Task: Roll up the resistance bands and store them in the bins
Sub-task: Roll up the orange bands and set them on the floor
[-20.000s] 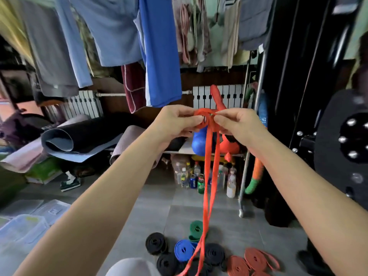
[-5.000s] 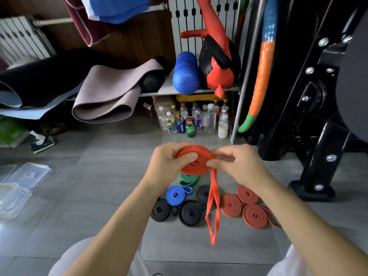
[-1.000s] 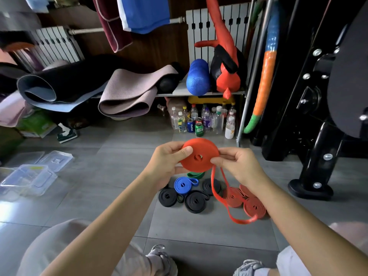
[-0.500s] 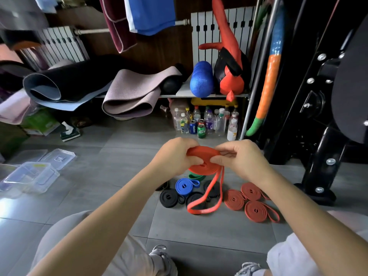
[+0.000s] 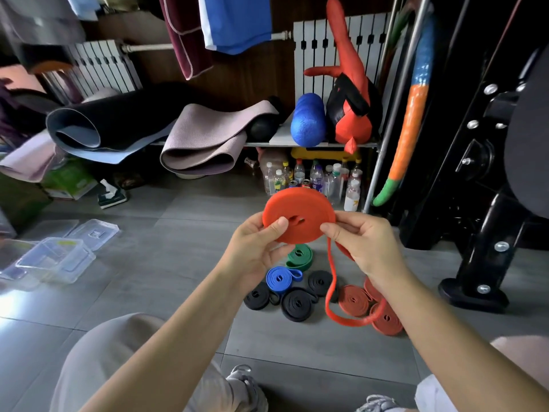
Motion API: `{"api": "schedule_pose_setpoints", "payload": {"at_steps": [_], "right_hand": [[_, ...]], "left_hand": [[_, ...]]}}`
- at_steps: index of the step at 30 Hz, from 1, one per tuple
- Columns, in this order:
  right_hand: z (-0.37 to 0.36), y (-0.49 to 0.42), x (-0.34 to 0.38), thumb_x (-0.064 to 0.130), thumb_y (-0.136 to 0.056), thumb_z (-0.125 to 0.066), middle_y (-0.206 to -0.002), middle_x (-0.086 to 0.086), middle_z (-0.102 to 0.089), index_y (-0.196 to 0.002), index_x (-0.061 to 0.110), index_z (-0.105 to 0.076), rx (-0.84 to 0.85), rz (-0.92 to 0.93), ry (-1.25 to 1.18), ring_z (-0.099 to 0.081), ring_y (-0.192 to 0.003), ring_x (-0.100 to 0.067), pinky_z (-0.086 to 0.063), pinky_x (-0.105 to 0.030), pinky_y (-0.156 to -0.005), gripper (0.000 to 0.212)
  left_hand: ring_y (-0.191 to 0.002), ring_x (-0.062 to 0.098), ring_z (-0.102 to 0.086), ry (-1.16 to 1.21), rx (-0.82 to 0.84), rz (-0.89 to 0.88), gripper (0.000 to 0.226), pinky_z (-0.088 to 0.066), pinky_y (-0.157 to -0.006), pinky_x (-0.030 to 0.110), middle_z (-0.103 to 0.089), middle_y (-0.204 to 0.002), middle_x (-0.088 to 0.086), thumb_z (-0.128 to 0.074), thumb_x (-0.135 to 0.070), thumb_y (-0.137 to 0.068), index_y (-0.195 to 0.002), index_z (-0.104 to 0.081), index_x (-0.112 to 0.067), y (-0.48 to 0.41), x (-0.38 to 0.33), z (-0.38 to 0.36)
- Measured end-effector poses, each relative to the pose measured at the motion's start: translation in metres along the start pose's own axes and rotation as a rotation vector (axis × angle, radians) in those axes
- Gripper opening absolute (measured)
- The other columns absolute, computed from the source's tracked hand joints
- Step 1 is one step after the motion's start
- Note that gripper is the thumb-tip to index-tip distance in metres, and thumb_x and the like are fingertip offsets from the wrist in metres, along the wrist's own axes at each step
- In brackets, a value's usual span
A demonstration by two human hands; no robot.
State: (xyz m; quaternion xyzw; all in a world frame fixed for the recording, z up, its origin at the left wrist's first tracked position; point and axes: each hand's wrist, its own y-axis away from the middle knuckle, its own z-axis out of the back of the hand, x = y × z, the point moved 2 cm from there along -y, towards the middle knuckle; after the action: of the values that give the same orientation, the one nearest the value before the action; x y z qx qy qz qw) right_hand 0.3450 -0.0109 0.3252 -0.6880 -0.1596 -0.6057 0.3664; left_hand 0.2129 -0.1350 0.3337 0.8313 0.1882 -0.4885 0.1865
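The orange band [image 5: 298, 215] is almost all wound into a flat coil, held up between both hands above the floor, its broad face tilted toward the camera. What counts is the unwound tail [image 5: 330, 292]. It leaves the coil at the lower right edge, drops in a slack loop and climbs back under the right hand [image 5: 367, 248], so the last length lies below and on the right side.

The right hand pinches the rim where the tail comes off. The left hand [image 5: 255, 251] grips the opposite rim, thumb flat on the face near the centre hole. The next move, I judge, is to wind in that loop, the right hand feeding it.

Finished coils [image 5: 297, 301] lie on the floor directly below. The clear bins [image 5: 56, 260] sit well apart to the left — nearer the left hand.
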Motion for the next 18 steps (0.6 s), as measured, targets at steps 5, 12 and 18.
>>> {"api": "schedule_pose_setpoints", "payload": {"at_steps": [5,12,18], "right_hand": [[0.011,0.003,0.0,0.006,-0.074,-0.075,-0.071,0.018,-0.071,-0.08,0.03,-0.068,0.013,-0.05,0.143,-0.068,-0.07,0.002,-0.049,-0.009,-0.065,0.026],[0.014,0.0,0.008,0.016,-0.073,-0.079,-0.066,0.022,-0.063,-0.088,0.022,-0.074,0.138,-0.018,0.599,-0.06,-0.063,0.008,-0.048,-0.011,-0.066,0.017],[0.011,-0.002,0.017,0.02,-0.072,-0.079,-0.076,0.014,-0.07,-0.089,0.028,-0.073,0.137,0.005,0.531,-0.068,-0.074,-0.006,-0.054,-0.022,-0.073,0.02]], "left_hand": [[-0.097,0.026,-0.067,-0.191,0.014,0.141,0.041,-0.06,-0.071,0.033,-0.064,-0.116,0.015,-0.068,-0.015,-0.079,-0.116,-0.055,-0.006,0.002,0.012,0.001],[-0.095,0.009,-0.059,-1.452,0.082,-0.429,0.039,-0.045,-0.082,0.025,-0.064,-0.105,-0.012,-0.073,-0.033,-0.077,-0.114,-0.061,-0.029,-0.006,-0.026,-0.02],[-0.08,0.015,-0.061,-1.552,0.171,-0.379,0.011,-0.045,-0.069,0.027,-0.062,-0.079,-0.009,-0.071,-0.022,-0.08,-0.091,-0.068,-0.022,-0.016,-0.033,-0.031]]}}
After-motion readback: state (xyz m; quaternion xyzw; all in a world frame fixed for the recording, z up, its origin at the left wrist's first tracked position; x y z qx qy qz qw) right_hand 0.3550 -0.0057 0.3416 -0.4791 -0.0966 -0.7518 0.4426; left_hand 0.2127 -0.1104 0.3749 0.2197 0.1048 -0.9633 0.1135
